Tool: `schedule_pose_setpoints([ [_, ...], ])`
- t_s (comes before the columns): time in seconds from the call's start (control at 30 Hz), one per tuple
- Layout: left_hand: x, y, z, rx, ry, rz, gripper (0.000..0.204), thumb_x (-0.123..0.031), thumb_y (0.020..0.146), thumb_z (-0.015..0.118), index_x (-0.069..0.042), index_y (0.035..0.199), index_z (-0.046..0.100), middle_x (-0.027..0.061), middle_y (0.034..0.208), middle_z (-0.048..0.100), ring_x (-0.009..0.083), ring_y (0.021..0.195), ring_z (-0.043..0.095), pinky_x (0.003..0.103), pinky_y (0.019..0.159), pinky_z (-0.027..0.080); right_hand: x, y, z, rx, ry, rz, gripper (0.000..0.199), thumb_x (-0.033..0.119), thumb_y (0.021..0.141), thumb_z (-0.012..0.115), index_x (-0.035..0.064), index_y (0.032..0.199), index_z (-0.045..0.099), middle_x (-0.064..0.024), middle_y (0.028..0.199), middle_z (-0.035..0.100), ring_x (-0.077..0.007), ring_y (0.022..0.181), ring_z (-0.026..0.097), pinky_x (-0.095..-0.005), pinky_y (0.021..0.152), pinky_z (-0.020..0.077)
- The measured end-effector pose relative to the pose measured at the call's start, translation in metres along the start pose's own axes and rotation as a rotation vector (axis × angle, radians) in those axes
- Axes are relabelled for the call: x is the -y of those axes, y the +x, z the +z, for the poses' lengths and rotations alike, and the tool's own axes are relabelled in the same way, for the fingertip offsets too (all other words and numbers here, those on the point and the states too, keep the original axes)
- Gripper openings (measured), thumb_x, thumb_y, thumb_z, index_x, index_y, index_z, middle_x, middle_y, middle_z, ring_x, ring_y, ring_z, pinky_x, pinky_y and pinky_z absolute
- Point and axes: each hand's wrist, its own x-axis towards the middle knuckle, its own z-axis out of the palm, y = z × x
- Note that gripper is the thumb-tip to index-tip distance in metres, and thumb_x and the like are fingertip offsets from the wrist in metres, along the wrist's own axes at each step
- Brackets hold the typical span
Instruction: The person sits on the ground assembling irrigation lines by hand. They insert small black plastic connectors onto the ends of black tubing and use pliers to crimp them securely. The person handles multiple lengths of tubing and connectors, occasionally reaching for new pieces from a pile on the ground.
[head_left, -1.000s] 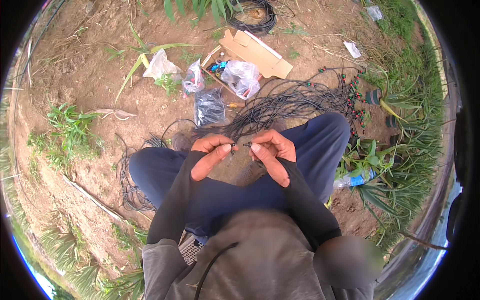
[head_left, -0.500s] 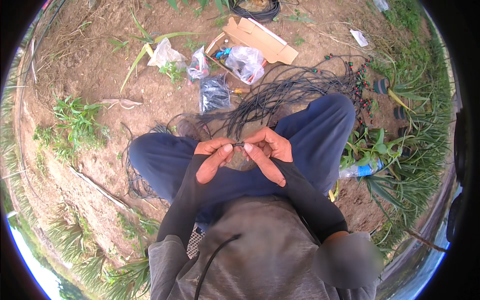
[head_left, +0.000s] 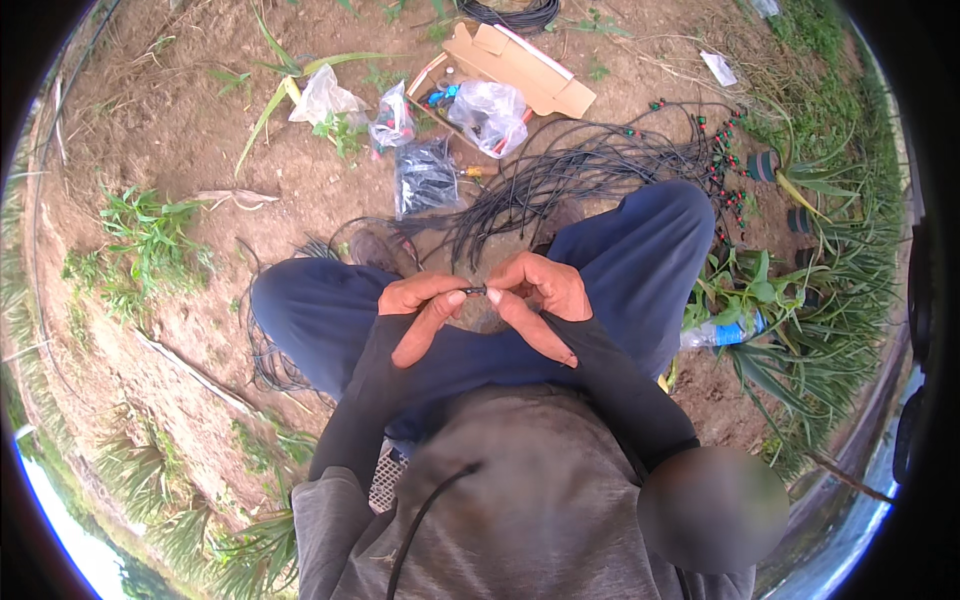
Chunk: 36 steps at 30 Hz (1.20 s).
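My left hand (head_left: 421, 312) and my right hand (head_left: 540, 302) meet over my lap, fingers closed in a pinch. Between their fingertips runs a small black tube fitting (head_left: 475, 292), each hand gripping one end. It is short and dark, and the fingers cover most of it, so its exact shape is hard to make out. Just beyond my hands spreads a bundle of thin black tubes (head_left: 560, 170), one end of it reaching close to my fingers. Red and green dripper heads (head_left: 722, 175) sit at the far right ends of these tubes.
An open cardboard box (head_left: 530, 70) holds a clear plastic bag (head_left: 488, 115). Beside it lie a bag of black parts (head_left: 426, 178), a smaller clear bag (head_left: 392, 118) and a yellow-handled tool (head_left: 472, 172). A plastic bottle (head_left: 725, 332) and plants border the right. A black coil (head_left: 515, 12) lies farthest away.
My hands have drawn slightly apart, the left one moving a little left and the right one a little right. More of the black fitting shows between the fingertips.
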Motion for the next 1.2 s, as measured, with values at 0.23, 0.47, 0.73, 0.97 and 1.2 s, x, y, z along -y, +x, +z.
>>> schedule_pose_setpoints([
  [0.23, -0.005, 0.001, -0.006, 0.082, 0.209, 0.164, 0.011, -0.001, 0.085, 0.063, 0.0, 0.094, 0.069, 0.0056, 0.072, 0.06, 0.0116, 0.056, 0.052, 0.025, 0.053, 0.042, 0.008, -0.003, -0.006, 0.093, -0.146, -0.042, 0.01, -0.006, 0.083, 0.063, -0.0014, 0.087, 0.056, -0.0075, 0.084, 0.062, -0.0088, 0.071, 0.059, -0.0235, 0.062, 0.0483],
  [0.47, 0.007, -0.002, -0.004, 0.043, 0.527, 0.551, 0.025, 0.004, 0.068, 0.07, -0.001, 0.092, 0.069, 0.0087, 0.071, 0.06, 0.0221, 0.058, 0.059, 0.029, 0.051, 0.046, 0.005, -0.012, 0.0, 0.111, 0.209, 0.298, 0.003, 0.003, 0.089, 0.061, 0.0007, 0.089, 0.06, -0.0049, 0.079, 0.063, -0.0083, 0.068, 0.059, -0.0227, 0.061, 0.0489],
  [0.73, 0.01, -0.005, 0.0, 0.071, 0.804, 0.792, 0.034, 0.003, 0.058, 0.073, 0.001, 0.092, 0.068, 0.0085, 0.071, 0.06, 0.0229, 0.057, 0.059, 0.031, 0.049, 0.046, -0.003, -0.022, -0.006, 0.126, 0.489, 0.598, 0.015, 0.012, 0.091, 0.062, -0.0023, 0.095, 0.06, -0.008, 0.083, 0.064, -0.0127, 0.075, 0.063, -0.0262, 0.069, 0.0528],
  [0.97, 0.007, 0.006, 0.016, -0.014, 0.642, 0.6, 0.024, 0.007, 0.071, 0.067, 0.002, 0.095, 0.068, 0.0103, 0.07, 0.058, 0.0243, 0.056, 0.057, 0.031, 0.052, 0.046, -0.009, -0.018, -0.006, 0.033, 0.571, 0.469, 0.009, 0.005, 0.093, 0.06, -0.0002, 0.1, 0.059, -0.0081, 0.09, 0.064, -0.014, 0.077, 0.064, -0.0266, 0.068, 0.0541],
  [1.2, 0.018, 0.016, 0.003, -0.193, 0.364, 0.006, 0.014, -0.007, 0.09, 0.061, 0.004, 0.098, 0.066, 0.0049, 0.072, 0.06, 0.0085, 0.058, 0.051, 0.022, 0.053, 0.041, 0.006, -0.065, -0.145, -0.272, 0.377, 0.198, 0.02, 0.013, 0.098, 0.05, 0.0023, 0.113, 0.059, -0.0079, 0.097, 0.065, -0.0145, 0.083, 0.063, -0.0246, 0.073, 0.0491],
])
